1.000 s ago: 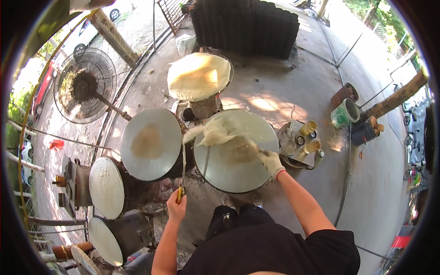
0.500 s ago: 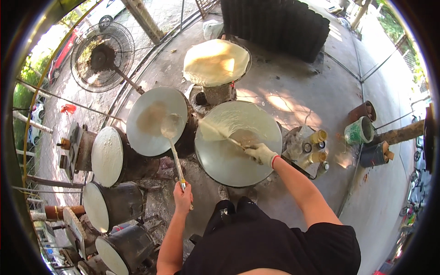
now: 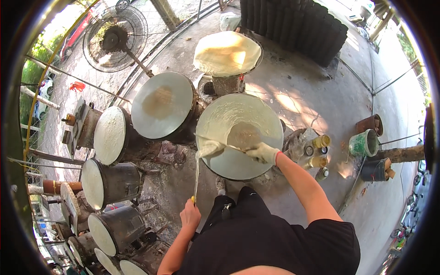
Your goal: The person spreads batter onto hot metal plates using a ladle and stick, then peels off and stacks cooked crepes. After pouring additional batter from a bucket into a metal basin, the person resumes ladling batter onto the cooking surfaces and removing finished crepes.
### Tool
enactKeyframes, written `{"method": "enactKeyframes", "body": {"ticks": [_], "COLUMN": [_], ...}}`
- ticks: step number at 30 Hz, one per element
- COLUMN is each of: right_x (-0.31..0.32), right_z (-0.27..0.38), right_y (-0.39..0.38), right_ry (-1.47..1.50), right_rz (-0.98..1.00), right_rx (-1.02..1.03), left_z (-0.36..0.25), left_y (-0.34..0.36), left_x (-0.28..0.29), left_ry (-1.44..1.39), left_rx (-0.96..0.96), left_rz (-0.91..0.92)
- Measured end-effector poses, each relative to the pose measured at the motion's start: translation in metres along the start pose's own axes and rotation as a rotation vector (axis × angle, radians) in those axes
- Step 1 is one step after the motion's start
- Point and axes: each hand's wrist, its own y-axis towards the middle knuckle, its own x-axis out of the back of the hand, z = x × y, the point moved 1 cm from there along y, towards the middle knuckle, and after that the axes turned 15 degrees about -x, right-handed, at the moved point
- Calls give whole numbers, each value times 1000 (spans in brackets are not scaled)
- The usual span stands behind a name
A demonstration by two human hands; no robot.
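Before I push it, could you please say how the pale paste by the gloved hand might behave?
The pale paste looks soft, probably spreading easily, given its swirled smears. It may cling to the griddle, judging by its thin, ridged film.

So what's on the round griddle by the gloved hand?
On the griddle: pale batter over its far and left parts, a brown patch near the middle. The right hand holds a spreader over it, hiding the surface directly beneath.
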Motion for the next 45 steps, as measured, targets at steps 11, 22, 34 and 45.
{"method": "enactKeyframes", "body": {"ticks": [11, 22, 34, 45], "right_x": [-2, -32, -291, -414], "right_z": [-25, -82, -80, -17], "right_y": [6, -11, -23, 56], "right_ry": [-26, 145, 716, 866], "right_rz": [-59, -107, 0, -687], "right_rx": [68, 81, 117, 57], "left_z": [-24, 17, 97, 193], "left_y": [-50, -51, -11, -66], "left_x": [-10, 10, 83, 137], "left_ry": [121, 113, -511, -1380], "left_rx": [-66, -196, -588, -78], "left_rz": [-23, -2, -243, -80]}}
